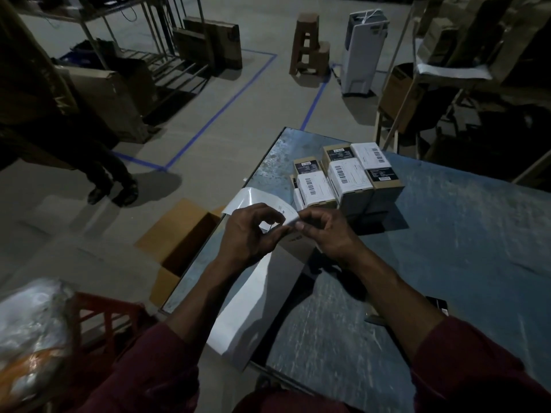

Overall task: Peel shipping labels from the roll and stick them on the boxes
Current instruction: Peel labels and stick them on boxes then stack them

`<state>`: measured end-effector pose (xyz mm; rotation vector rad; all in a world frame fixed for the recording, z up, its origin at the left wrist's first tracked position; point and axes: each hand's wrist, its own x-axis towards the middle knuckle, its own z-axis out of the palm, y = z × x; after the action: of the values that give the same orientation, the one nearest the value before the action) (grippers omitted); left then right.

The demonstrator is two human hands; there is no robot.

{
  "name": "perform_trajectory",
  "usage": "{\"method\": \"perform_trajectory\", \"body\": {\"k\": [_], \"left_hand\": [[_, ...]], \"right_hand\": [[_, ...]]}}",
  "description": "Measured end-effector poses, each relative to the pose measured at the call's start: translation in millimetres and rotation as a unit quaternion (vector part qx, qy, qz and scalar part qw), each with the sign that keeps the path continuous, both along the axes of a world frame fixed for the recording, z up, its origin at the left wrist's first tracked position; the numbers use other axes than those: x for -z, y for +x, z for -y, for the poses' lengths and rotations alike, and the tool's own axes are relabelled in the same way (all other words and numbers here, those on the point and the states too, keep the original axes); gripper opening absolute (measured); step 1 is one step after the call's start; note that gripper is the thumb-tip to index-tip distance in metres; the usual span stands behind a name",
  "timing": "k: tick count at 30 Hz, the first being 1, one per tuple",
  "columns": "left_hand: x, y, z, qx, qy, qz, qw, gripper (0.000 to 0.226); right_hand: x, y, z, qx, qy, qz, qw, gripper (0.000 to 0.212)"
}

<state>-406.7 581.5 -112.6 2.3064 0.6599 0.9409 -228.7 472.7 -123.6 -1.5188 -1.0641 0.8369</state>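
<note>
Both hands up off the desk (447,234): my left hand (247,234) pinches the label strip (256,293) by its backing, my right hand (325,234) pinches a white label (287,217) at its corner, I judge to lift it free. The strip's loose tail curls away past the desk edge, likely kept slack so the peel runs clean. The boxes (348,180) sit stacked near, just beyond my hands, several labelled on top, so placing looks a short reach.
</note>
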Motion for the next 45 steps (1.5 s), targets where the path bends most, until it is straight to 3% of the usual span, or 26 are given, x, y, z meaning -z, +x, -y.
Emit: {"method": "perform_trajectory", "body": {"k": [4, 10, 15, 18, 21, 24, 28, 33, 45], "left_hand": [[-2.2, 0.9, 3.4, 0.007, 0.060, -0.015, 0.998, 0.016], [-2.7, 0.9, 10.4, -0.011, 0.055, -0.014, 0.998, 0.016], [-7.5, 3.7, 9.8, -0.029, -0.140, -0.039, 0.989, 0.011], [-11.8, 7.5, 10.6, -0.052, -0.280, -0.024, 0.958, 0.002], [-13.2, 8.6, 10.1, -0.064, -0.367, -0.001, 0.928, 0.011], [-9.0, 3.7, 8.2, -0.031, -0.314, -0.018, 0.949, 0.004], [-4.4, -1.9, 12.6, -0.015, -0.214, -0.060, 0.975, 0.030], [-0.5, 1.0, 24.3, -0.052, -0.055, -0.028, 0.997, 0.028], [-4.1, 8.2, 18.7, -0.079, -0.245, -0.025, 0.966, 0.004]], "right_hand": [[0.0, -3.9, 2.9, 0.047, 0.014, -0.005, 0.999, 0.018], [-2.4, -6.3, 6.3, 0.067, 0.039, 0.044, 0.996, 0.023], [-2.4, -7.3, 7.6, 0.063, 0.044, 0.065, 0.995, 0.021], [-1.2, -8.6, 7.1, 0.067, 0.035, 0.068, 0.995, 0.025], [2.5, -11.6, 6.4, 0.069, 0.031, 0.071, 0.995, 0.026], [7.6, -13.0, 8.0, 0.077, 0.031, 0.055, 0.995, 0.021], [12.2, -13.3, 12.7, 0.081, 0.028, 0.037, 0.996, 0.023], [11.8, -17.9, 13.3, 0.064, 0.026, 0.036, 0.997, 0.020], [10.1, -12.5, 11.9, 0.044, 0.007, 0.057, 0.997, 0.024]]}}
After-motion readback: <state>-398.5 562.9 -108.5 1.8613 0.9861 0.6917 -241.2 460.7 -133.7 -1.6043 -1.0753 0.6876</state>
